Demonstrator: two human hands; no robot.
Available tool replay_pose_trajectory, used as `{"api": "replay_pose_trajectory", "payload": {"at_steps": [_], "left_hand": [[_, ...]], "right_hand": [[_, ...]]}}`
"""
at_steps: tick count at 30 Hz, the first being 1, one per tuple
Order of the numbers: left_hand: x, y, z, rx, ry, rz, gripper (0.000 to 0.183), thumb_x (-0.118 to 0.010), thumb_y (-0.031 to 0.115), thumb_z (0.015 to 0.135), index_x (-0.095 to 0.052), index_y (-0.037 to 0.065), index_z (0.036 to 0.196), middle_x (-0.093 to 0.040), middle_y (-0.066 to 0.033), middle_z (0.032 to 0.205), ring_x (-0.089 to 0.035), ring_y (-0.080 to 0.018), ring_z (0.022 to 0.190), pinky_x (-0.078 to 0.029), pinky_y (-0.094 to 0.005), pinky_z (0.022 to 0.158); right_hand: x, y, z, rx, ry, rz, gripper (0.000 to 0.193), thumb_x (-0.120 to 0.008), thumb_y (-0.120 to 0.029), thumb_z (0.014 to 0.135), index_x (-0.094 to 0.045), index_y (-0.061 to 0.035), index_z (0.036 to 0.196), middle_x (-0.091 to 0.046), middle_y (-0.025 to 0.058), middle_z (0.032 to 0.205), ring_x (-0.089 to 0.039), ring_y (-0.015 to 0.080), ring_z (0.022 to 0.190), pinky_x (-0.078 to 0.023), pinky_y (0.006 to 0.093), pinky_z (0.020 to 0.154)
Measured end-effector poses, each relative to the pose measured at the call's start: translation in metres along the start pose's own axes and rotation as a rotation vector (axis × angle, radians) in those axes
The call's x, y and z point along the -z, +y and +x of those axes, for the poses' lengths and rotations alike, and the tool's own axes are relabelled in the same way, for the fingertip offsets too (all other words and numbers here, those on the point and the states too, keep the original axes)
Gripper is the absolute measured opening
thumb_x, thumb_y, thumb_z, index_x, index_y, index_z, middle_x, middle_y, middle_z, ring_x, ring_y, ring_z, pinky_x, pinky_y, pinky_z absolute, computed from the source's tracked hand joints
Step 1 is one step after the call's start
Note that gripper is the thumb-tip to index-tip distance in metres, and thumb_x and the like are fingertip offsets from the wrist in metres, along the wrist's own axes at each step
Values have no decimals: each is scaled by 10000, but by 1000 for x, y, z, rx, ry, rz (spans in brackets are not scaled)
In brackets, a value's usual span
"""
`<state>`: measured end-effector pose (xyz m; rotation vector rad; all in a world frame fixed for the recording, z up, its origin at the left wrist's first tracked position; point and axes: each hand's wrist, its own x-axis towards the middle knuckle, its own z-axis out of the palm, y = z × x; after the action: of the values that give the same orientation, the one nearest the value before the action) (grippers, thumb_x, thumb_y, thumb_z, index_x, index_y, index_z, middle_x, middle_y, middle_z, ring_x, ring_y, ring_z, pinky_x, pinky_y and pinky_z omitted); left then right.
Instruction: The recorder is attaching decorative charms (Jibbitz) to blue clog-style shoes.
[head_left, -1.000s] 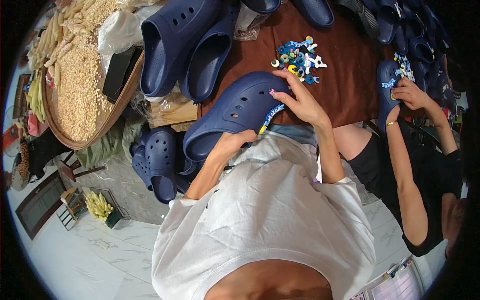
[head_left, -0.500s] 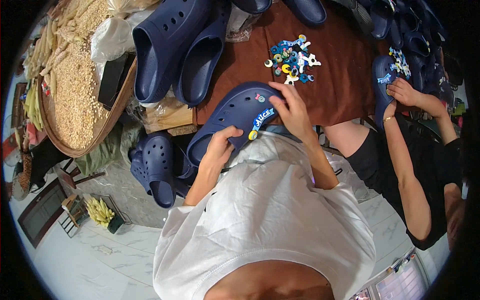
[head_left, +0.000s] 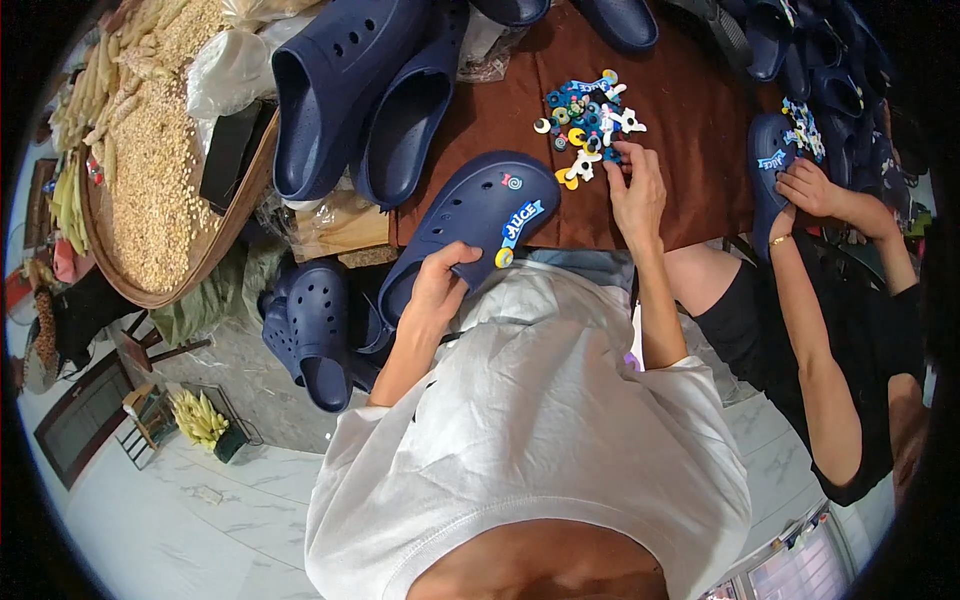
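My left hand (head_left: 437, 285) grips a navy foam clog (head_left: 440, 230) by its side near the heel opening, thumb on top. On the clog's upper sit a small pink-and-blue candy-like charm (head_left: 511, 182), a blue lettered banner charm (head_left: 520, 222) and a round yellow charm (head_left: 504, 257). Past the clog's toe, my right hand (head_left: 638, 195) reaches to the near edge of a pile of shoe charms (head_left: 580, 118). Its thumb and fingertips close around a small dark blue charm (head_left: 612, 156) there. White and yellow charms lie just left of these fingertips.
A brown cloth (head_left: 690, 130) covers the table. Large navy clogs (head_left: 405, 140) stand at the back left, beside a basket of corn kernels (head_left: 165, 220). More clogs (head_left: 318, 315) hang lower left. At right, a co-worker's hands (head_left: 808, 188) hold another clog (head_left: 768, 170).
My right hand has left the clog's toe and moved right to the charm pile. A yellow charm now shows at the pile's near edge. My left hand keeps its hold on the clog.
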<state>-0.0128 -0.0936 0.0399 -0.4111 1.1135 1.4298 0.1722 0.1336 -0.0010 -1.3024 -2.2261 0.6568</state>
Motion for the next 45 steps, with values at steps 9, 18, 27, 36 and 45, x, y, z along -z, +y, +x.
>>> {"api": "replay_pose_trajectory", "payload": {"at_steps": [9,18,27,36,45], "left_hand": [[-18,1,-9,-43,-29,32,259,-678,-16,748,-639,-20,1004,-654,-78,980,-630,-202,900,-493,-323,851],[-42,-2,-18,-88,-4,196,211,-646,4,766,-630,8,977,-617,-38,936,-567,-150,845,-457,-297,777],[-46,4,-22,-60,-33,230,237,-642,-9,754,-620,15,989,-598,-28,951,-550,-140,853,-450,-290,776],[-42,3,-18,-81,-44,263,290,-650,7,746,-606,0,1032,-590,-42,982,-547,-159,880,-452,-298,801],[-32,0,-16,-155,-76,436,509,-662,-29,747,-542,5,1241,-607,-76,1135,-570,-194,1019,-465,-313,914]], "right_hand": [[-3,-7,1,150,71,-162,155,-599,-89,917,-599,-36,1062,-562,159,976,-589,364,917,-473,458,768],[17,-91,-1,178,-252,357,160,-513,-141,979,-620,-33,1031,-546,144,955,-569,324,893,-462,409,794],[2,-107,-1,394,-230,269,144,-601,-123,906,-665,-44,1009,-574,95,972,-543,281,960,-427,404,877],[4,-101,4,383,-267,333,130,-680,-123,860,-700,-69,976,-593,89,963,-563,271,955,-443,381,867],[11,-94,16,157,-477,454,366,-756,-174,825,-643,-60,1154,-560,85,1102,-554,236,1068,-422,341,953]]}}
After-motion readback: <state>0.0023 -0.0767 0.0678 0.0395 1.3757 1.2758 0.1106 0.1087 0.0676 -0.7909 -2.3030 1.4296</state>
